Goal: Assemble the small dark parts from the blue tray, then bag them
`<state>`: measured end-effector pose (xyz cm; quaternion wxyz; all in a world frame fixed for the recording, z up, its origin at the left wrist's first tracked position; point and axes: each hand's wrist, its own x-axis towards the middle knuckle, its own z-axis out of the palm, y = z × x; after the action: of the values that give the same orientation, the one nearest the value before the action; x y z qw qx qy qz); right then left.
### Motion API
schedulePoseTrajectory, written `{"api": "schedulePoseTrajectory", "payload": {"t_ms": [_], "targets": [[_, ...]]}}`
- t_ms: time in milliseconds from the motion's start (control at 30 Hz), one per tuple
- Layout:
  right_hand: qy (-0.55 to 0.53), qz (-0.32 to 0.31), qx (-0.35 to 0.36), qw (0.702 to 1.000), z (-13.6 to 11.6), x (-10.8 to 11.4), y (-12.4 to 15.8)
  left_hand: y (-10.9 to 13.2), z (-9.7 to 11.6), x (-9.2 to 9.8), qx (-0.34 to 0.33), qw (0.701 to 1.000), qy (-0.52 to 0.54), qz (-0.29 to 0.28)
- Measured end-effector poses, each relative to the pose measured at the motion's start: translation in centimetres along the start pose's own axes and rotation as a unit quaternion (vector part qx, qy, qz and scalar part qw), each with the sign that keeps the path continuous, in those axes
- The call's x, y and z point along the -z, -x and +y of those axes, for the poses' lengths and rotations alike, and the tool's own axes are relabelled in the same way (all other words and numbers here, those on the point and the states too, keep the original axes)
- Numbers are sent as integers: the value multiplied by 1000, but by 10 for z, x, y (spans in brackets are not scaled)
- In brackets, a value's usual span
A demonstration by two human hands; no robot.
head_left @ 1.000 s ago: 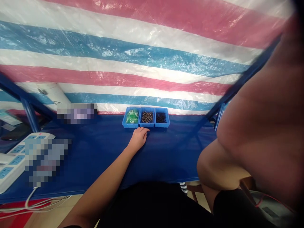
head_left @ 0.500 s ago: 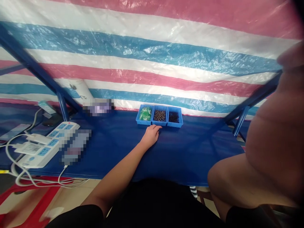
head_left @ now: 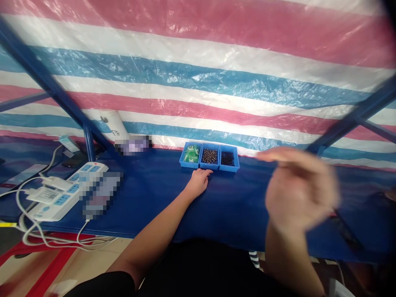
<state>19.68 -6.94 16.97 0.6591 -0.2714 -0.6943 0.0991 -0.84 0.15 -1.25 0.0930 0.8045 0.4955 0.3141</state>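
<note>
Blue counter (head_left: 235, 202), striped sheeting (head_left: 198, 78) behind; three loaded blue trays (head_left: 211, 166). My left hand (head_left: 199, 182) lies slack, empty; right hand (head_left: 301, 194) blurred, grip unclear.

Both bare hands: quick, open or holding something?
Left hand: palm down, fingers slightly bent, by the middle blue plastic bin; grip hidden.
Right hand: raised, blurred; cannot be told.

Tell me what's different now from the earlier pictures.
The right hand, out of view before, has come down and forward over the table, right of the blue bins; blur hides whether it holds anything. The left hand stayed before the middle bin. The bins stayed in their row.
</note>
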Motion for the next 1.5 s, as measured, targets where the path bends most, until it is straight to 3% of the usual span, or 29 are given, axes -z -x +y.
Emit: {"api": "schedulePoseTrajectory", "payload": {"t_ms": [67,167,300,700,867,1067,1400,1500], "targets": [[15,-48,-90,995,33,-18,17,0,1,0,1,1000,4,-1],[49,-170,-234,956,92,-47,57,1,1,-1,1,1000,-3,1],[55,-269,-262,925,136,-67,99,0,0,-2,-4,1000,-19,-17],[-19,-182,-361,914,156,-79,116,0,6,2,-13,997,21,68],[-141,-136,-433,880,153,-85,117,1,9,6,-11,996,39,75],[-188,-113,-476,852,149,-85,110,0,9,7,-19,996,28,86],[-204,-108,-486,843,151,-84,109,0,7,3,-34,994,31,99],[-209,-109,-480,845,151,-84,107,-1,7,4,-2,995,45,87]]}}
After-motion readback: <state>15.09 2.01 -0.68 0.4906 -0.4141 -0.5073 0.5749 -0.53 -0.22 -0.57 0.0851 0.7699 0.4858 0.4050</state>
